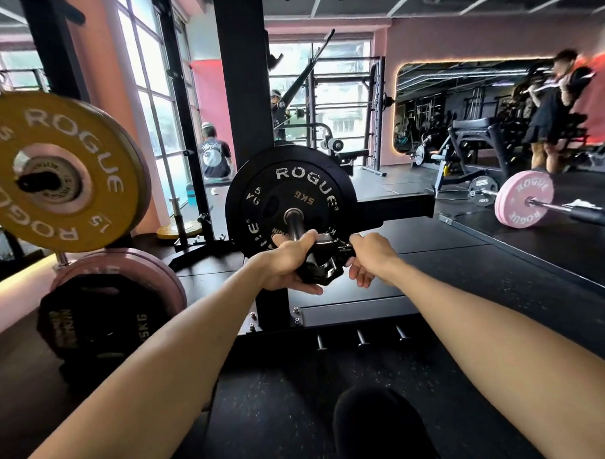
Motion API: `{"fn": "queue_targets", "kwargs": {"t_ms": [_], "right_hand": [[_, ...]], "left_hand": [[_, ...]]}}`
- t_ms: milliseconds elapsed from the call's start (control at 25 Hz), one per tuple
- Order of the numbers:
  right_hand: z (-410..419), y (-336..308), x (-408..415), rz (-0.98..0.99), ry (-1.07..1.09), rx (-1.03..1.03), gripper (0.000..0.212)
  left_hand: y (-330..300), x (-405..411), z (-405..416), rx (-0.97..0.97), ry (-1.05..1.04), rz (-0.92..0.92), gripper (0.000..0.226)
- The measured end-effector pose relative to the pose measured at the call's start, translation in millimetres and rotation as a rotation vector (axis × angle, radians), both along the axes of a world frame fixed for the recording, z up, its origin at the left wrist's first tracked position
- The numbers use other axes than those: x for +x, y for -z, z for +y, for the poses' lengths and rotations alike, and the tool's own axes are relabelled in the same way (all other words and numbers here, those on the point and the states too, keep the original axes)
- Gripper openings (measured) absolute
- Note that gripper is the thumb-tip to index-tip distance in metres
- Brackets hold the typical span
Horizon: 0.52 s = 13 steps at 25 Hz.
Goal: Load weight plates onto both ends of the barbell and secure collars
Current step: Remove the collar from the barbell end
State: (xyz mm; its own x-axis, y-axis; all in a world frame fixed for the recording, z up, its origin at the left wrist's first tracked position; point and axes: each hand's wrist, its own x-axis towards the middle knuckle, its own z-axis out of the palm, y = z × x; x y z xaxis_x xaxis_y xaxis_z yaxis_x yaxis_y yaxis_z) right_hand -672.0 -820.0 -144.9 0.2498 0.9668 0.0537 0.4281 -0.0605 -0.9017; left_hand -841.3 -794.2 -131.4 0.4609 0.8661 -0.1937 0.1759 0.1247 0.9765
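A black Rogue plate point(289, 181) sits on the barbell sleeve point(294, 221), which points toward me at the centre of the head view. A smaller black 5 kg plate point(276, 204) lies against its face. A black collar point(324, 263) is at the near end of the sleeve. My left hand point(288, 262) wraps around the collar from the left and below. My right hand point(369, 256) holds its right side, fingers curled on the lever part. The sleeve's tip is hidden behind my hands.
A yellow 15 kg plate point(57, 169) hangs on a storage peg at left, with a pink plate point(138, 269) and a black 15 kg plate point(91, 319) below it. A black rack upright point(242, 77) stands behind the barbell. A mirror point(461, 103), a second barbell with a pink plate point(523, 199) and other people are at right.
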Motion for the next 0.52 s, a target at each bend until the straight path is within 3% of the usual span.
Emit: {"fn": "queue_targets", "kwargs": {"t_ms": [80, 200, 240, 400, 520], "right_hand": [[6, -15, 13, -0.019, 0.045, 0.059, 0.051], [26, -45, 46, 0.023, 0.107, 0.146, 0.044], [35, -55, 58, 0.038, 0.114, 0.174, 0.044], [77, -86, 105, -0.014, 0.132, 0.229, 0.037], [116, -94, 137, 0.052, 0.135, 0.272, 0.025]], "left_hand": [[-16, 12, 10, 0.064, -0.032, -0.058, 0.064], [-43, 40, 36, 0.168, 0.061, -0.083, 0.106], [-52, 49, 47, 0.207, 0.068, -0.094, 0.110], [-78, 97, 99, 0.335, 0.024, -0.154, 0.074], [-89, 134, 150, 0.352, 0.056, -0.179, 0.070]]}}
